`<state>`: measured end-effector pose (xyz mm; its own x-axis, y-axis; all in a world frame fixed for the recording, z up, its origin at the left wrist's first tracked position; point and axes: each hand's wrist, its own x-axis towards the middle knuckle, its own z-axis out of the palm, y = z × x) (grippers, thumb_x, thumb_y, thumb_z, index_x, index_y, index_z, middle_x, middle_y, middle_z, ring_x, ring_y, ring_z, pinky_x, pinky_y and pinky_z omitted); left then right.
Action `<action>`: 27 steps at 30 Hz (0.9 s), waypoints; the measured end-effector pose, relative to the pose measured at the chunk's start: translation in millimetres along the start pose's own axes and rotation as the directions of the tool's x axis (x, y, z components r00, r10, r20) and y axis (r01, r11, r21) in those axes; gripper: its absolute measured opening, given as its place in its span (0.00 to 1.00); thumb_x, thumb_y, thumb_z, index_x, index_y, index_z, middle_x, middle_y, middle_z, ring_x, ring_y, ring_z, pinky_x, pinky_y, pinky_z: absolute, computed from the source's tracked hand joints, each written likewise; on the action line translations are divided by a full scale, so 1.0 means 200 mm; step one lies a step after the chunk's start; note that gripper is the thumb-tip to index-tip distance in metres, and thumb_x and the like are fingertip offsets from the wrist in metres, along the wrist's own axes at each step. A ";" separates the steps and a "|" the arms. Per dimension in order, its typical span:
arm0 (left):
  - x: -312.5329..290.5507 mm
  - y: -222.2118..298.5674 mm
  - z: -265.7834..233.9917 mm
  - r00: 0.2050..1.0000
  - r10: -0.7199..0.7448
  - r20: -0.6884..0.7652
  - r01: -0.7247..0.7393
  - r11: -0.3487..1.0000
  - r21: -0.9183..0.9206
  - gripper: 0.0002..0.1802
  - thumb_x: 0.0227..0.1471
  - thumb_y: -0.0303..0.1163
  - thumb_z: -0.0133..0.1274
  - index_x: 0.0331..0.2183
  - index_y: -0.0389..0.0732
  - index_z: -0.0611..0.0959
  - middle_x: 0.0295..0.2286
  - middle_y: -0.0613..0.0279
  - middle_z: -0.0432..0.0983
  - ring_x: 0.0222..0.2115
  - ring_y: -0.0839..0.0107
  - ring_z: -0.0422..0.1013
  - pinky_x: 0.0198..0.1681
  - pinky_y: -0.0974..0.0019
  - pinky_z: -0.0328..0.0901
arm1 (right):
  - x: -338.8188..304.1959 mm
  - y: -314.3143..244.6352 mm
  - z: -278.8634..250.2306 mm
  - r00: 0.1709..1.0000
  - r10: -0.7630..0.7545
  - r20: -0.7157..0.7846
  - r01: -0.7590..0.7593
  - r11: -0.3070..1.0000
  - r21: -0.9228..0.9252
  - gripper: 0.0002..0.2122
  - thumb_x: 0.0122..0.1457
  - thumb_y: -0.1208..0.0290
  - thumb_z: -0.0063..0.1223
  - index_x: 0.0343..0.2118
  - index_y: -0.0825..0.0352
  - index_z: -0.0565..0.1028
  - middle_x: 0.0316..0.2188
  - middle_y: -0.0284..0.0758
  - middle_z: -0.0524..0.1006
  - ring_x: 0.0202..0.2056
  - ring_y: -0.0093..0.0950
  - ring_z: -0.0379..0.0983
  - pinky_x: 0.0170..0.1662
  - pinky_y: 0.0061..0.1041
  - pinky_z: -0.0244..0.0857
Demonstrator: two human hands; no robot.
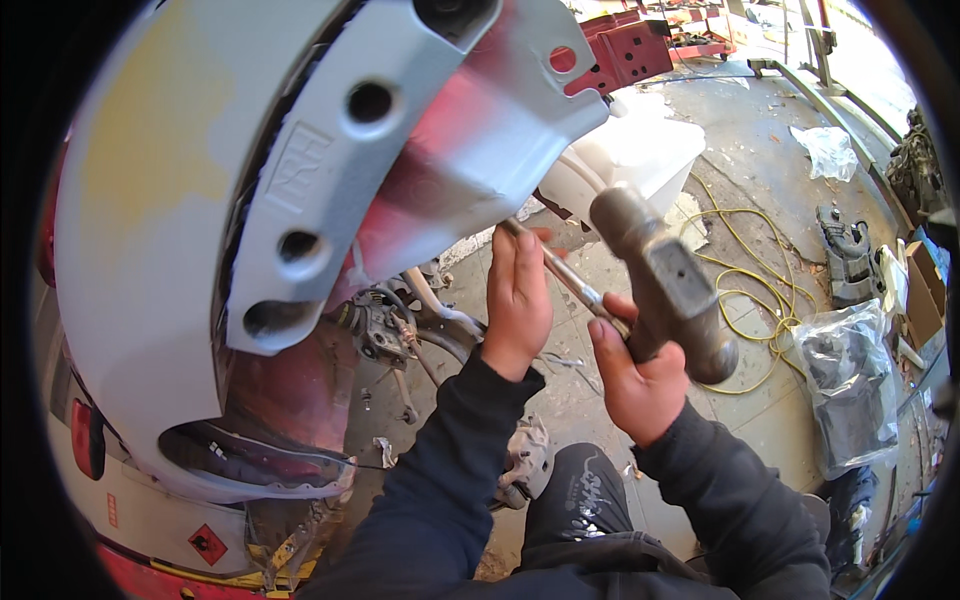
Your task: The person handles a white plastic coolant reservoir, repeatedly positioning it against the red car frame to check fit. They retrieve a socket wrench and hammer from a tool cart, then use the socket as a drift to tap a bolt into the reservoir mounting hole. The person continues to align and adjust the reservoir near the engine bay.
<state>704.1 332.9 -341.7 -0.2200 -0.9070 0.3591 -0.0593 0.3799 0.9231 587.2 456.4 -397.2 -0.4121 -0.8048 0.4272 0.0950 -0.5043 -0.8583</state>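
Note:
My left hand (520, 305) is raised by the lower edge of a grey-and-red primed car body panel (540, 110). Its fingers point up, pressed together along a slim metal rod (570, 278), with fingertips showing behind it. The rod's upper end comes close to the panel edge; I cannot tell whether they touch. My right hand (645, 385) is closed round a hammer (680, 285) whose heavy steel head looms close to the camera. Its handle is mostly hidden. The rod's lower end lies between the thumb and forefinger of that same hand.
A large pale bumper (150, 220) with a yellowish patch fills the left. Suspension parts (385, 330) show below the panel, and a white plastic tank (650, 150) behind the hammer. A yellow cable (740, 375) coils on the floor, near a plastic-wrapped dark part (850, 390).

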 end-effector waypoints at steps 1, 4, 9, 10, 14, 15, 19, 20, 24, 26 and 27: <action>-0.01 0.02 -0.04 0.938 0.336 0.078 -0.344 0.892 0.294 0.29 0.74 0.40 0.46 0.68 0.34 0.69 0.55 0.43 0.73 0.54 0.53 0.73 0.60 0.50 0.67 | 0.00 0.00 0.04 0.998 -0.009 -0.061 0.007 0.999 -0.034 0.14 0.70 0.76 0.64 0.55 0.74 0.79 0.39 0.32 0.80 0.38 0.16 0.73 0.42 0.21 0.68; -0.03 0.04 -0.11 0.550 0.715 0.431 -0.695 0.105 0.712 0.34 0.53 0.32 0.63 0.63 0.42 0.79 0.59 0.41 0.71 0.63 0.33 0.64 0.67 0.33 0.57 | -0.01 -0.01 0.15 0.977 -0.041 -0.207 0.047 0.999 0.021 0.10 0.69 0.77 0.65 0.49 0.75 0.80 0.37 0.31 0.80 0.37 0.19 0.74 0.43 0.24 0.70; 0.18 0.01 -0.05 0.551 0.653 0.520 -0.831 0.375 0.410 0.14 0.52 0.32 0.67 0.24 0.41 0.77 0.27 0.53 0.74 0.33 0.47 0.73 0.37 0.47 0.70 | 0.03 -0.02 0.24 0.987 -0.080 -0.142 0.096 0.989 0.111 0.12 0.68 0.79 0.64 0.52 0.73 0.79 0.38 0.32 0.80 0.38 0.20 0.74 0.44 0.25 0.70; 0.22 0.01 -0.05 0.480 0.703 0.525 -0.873 0.324 0.364 0.17 0.52 0.32 0.66 0.21 0.42 0.74 0.23 0.54 0.71 0.28 0.49 0.71 0.31 0.46 0.68 | 0.03 -0.01 0.23 0.988 -0.097 -0.123 0.110 0.988 0.105 0.12 0.68 0.79 0.64 0.52 0.72 0.79 0.38 0.32 0.80 0.37 0.19 0.73 0.43 0.25 0.70; 0.30 0.06 -0.08 0.446 0.681 0.580 -0.886 0.245 0.393 0.20 0.55 0.33 0.65 0.17 0.42 0.74 0.19 0.54 0.70 0.23 0.49 0.71 0.27 0.47 0.67 | -0.07 0.07 0.04 0.999 0.034 0.038 -0.035 0.999 0.039 0.04 0.72 0.74 0.58 0.45 0.68 0.77 0.29 0.25 0.74 0.30 0.15 0.67 0.34 0.22 0.62; 0.32 0.07 -0.09 0.471 0.679 0.563 -0.866 0.237 0.440 0.21 0.57 0.34 0.65 0.17 0.42 0.74 0.20 0.53 0.72 0.24 0.49 0.71 0.27 0.47 0.68 | -0.11 0.09 -0.03 0.995 0.071 0.064 -0.071 0.997 -0.012 0.05 0.73 0.72 0.57 0.41 0.67 0.76 0.27 0.24 0.71 0.29 0.15 0.66 0.33 0.23 0.62; 0.38 0.08 -0.13 0.493 0.692 0.528 -0.856 0.276 0.438 0.23 0.59 0.30 0.65 0.17 0.40 0.71 0.18 0.53 0.67 0.21 0.48 0.66 0.25 0.48 0.62 | -0.22 0.13 -0.22 0.979 0.197 -0.060 -0.205 0.961 -0.184 0.11 0.73 0.71 0.58 0.31 0.65 0.71 0.25 0.24 0.69 0.29 0.16 0.64 0.32 0.24 0.61; 0.39 0.07 -0.13 0.492 0.701 0.516 -0.858 0.292 0.421 0.24 0.59 0.28 0.65 0.18 0.39 0.69 0.17 0.52 0.64 0.20 0.48 0.64 0.25 0.48 0.60 | -0.22 0.11 -0.27 0.984 0.174 -0.022 -0.175 0.958 -0.229 0.11 0.72 0.72 0.58 0.31 0.65 0.71 0.24 0.24 0.69 0.28 0.16 0.64 0.32 0.24 0.60; 0.40 0.04 -0.14 0.457 0.716 0.527 -0.876 0.259 0.407 0.23 0.57 0.28 0.66 0.18 0.39 0.69 0.17 0.53 0.64 0.20 0.49 0.63 0.25 0.49 0.60 | -0.19 0.08 -0.40 0.988 0.124 0.091 -0.112 0.985 -0.132 0.10 0.72 0.70 0.58 0.34 0.67 0.72 0.23 0.25 0.71 0.25 0.18 0.66 0.31 0.23 0.61; 0.40 0.05 -0.14 0.434 0.727 0.533 -0.886 0.236 0.399 0.23 0.57 0.27 0.66 0.18 0.39 0.70 0.17 0.53 0.65 0.20 0.49 0.64 0.25 0.49 0.60 | -0.23 0.13 -0.43 0.987 0.124 0.100 -0.101 0.973 -0.207 0.11 0.73 0.66 0.58 0.36 0.68 0.73 0.24 0.27 0.73 0.26 0.19 0.68 0.32 0.23 0.64; 0.41 0.05 -0.14 0.427 0.731 0.532 -0.890 0.235 0.391 0.22 0.56 0.27 0.66 0.18 0.39 0.70 0.17 0.53 0.65 0.20 0.49 0.63 0.25 0.49 0.60 | -0.26 0.18 -0.42 0.981 0.189 0.052 -0.175 0.964 -0.201 0.13 0.73 0.66 0.58 0.31 0.67 0.73 0.24 0.29 0.74 0.26 0.19 0.69 0.32 0.25 0.64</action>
<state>712.5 257.5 -298.6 -0.6557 -0.0124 0.7549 -0.1988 0.9674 -0.1567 537.2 506.2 -474.8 -0.3394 -0.9005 0.2718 -0.0186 -0.2825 -0.9591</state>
